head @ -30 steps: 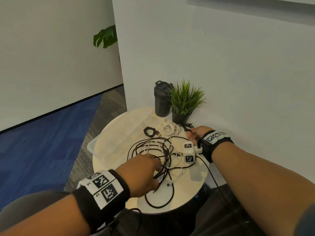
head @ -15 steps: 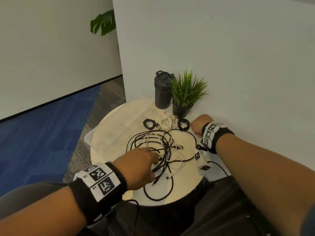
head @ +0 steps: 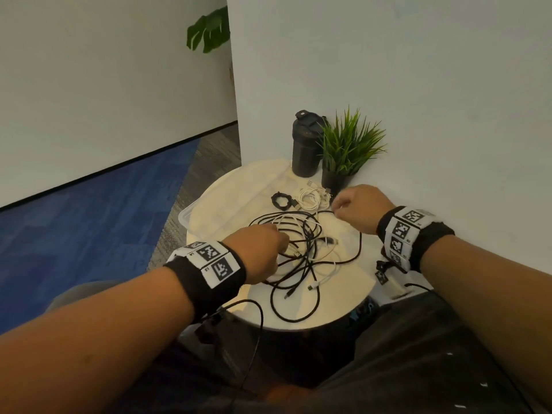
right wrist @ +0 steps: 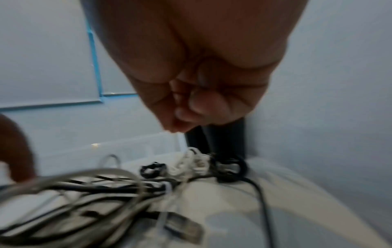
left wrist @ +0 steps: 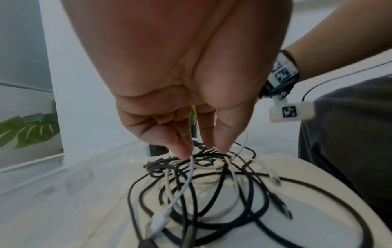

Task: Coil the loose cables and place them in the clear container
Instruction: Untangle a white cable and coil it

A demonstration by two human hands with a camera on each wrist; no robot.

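Head view: a round white tabletop (head: 343,294) stands in a corner of white walls. A tangle (head: 301,252) of loose black and white cables lies across its middle. The left hand (head: 257,255) comes in from 8 o'clock, fingers curled down into the tangle's 9 o'clock edge. The right hand (head: 355,209) hovers at the tangle's 1 o'clock, fingers bunched into a loose fist; whether it holds anything cannot be told here. The clear container (head: 191,216) sits at the tabletop's 10 o'clock edge and overhangs it. At 12 o'clock lie a small black coil (head: 280,201) and, just beside it, a white coil (head: 310,198). Behind them stand a black bottle (head: 304,144) and a potted plant (head: 346,150), touching or nearly so.

Left wrist view: the left hand (left wrist: 182,94) points down, and its fingertips (left wrist: 182,151) pinch a white cable (left wrist: 186,182) at the top of the tangle (left wrist: 212,193); the cable hangs to a white plug at 6 o'clock. Black loops spread round it on the tabletop (left wrist: 307,176). The container (left wrist: 53,176) lies at 9 o'clock.

Right wrist view, blurred: the right hand (right wrist: 191,94) has its fingertips pressed together above the tabletop (right wrist: 286,193), with nothing visible between them. Below, at 6 o'clock, are the white coil (right wrist: 195,161) and black coil (right wrist: 152,169); a third black coil (right wrist: 229,167) lies just right of them. The tangle (right wrist: 84,193) fills 8 o'clock, the container (right wrist: 131,147) behind it.
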